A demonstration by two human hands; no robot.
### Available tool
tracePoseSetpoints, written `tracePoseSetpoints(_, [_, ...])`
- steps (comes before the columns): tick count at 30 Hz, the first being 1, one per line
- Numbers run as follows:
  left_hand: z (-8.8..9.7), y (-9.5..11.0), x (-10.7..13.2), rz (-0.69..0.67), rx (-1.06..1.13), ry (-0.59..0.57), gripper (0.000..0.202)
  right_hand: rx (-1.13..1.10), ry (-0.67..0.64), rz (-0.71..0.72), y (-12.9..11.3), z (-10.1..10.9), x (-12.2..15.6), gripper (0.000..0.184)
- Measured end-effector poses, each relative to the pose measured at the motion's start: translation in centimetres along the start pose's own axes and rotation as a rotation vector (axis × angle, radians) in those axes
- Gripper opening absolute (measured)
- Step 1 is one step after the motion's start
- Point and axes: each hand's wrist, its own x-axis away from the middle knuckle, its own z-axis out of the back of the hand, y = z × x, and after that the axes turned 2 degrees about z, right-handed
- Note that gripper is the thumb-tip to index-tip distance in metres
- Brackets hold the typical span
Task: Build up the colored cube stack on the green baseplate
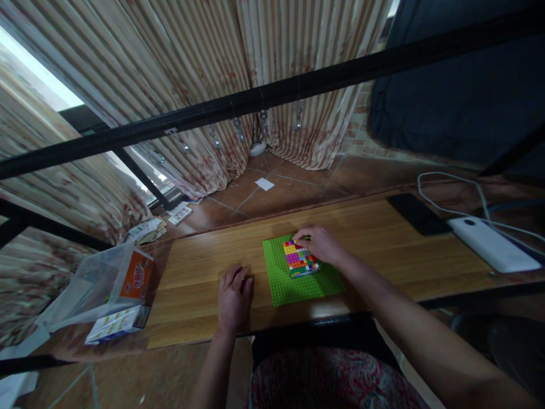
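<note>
A green studded baseplate lies on the wooden table in front of me. On it sits a rectangular block of toy bricks in yellow, magenta, orange, red, blue and white. My right hand reaches in from the right, its fingers pinched on a brick at the block's far edge. The hand covers the block's far right part. Left of the baseplate, my left hand rests on the table with curled fingers. Something small and dark shows between its thumb and forefinger, too small to make out.
A black phone and a white power bank with a white cable lie at the right. To the left stand a clear plastic bin, an orange box and a white carton. A dark metal bar crosses beyond the table.
</note>
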Motion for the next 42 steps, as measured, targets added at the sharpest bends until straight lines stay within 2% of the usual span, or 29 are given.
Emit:
tracePoseSetpoints(12, [0.0,0.3,-0.1,0.019,0.005,-0.002,0.026,-0.133,-0.05,-0.011,0.9,0.2,-0.3,0.008])
tracePoseSetpoints(20, [0.1,0.3,0.0,0.021,-0.004,-0.009,0.026,-0.183,-0.072,-0.117,0.9,0.2,-0.7,0.01])
tracePoseSetpoints(24, [0.2,0.4,0.0,0.025,0.012,-0.01,0.028,-0.169,-0.076,-0.105,1.0,0.1,-0.8,0.01])
tracePoseSetpoints(28, [0.4,0.5,0.2,0.053,0.045,-0.02,0.037,-0.169,-0.079,-0.109,1.3,0.0,-0.4,0.01])
tracePoseSetpoints(30, [0.6,0.5,0.3,0.077,0.063,-0.032,0.046,-0.183,-0.003,-0.117,1.1,0.1,0.2,0.013])
tracePoseSetpoints(34, [1.1,0.3,0.7,0.11,0.117,-0.059,0.061,-0.172,0.25,-0.032,-1.7,0.1,2.0,0.016])
tracePoseSetpoints(36, [1.3,0.1,0.8,0.116,0.159,-0.08,0.069,-0.166,0.281,0.041,-4.1,-0.6,3.1,0.018])
tracePoseSetpoints(39, [1.5,-0.3,1.0,0.113,0.228,-0.126,0.079,-0.153,0.077,0.171,-7.4,-3.4,4.4,0.019])
tracePoseSetpoints(42, [1.6,-0.5,1.1,0.094,0.258,-0.134,0.085,-0.082,-0.069,0.218,-8.8,-7.6,4.8,0.023])
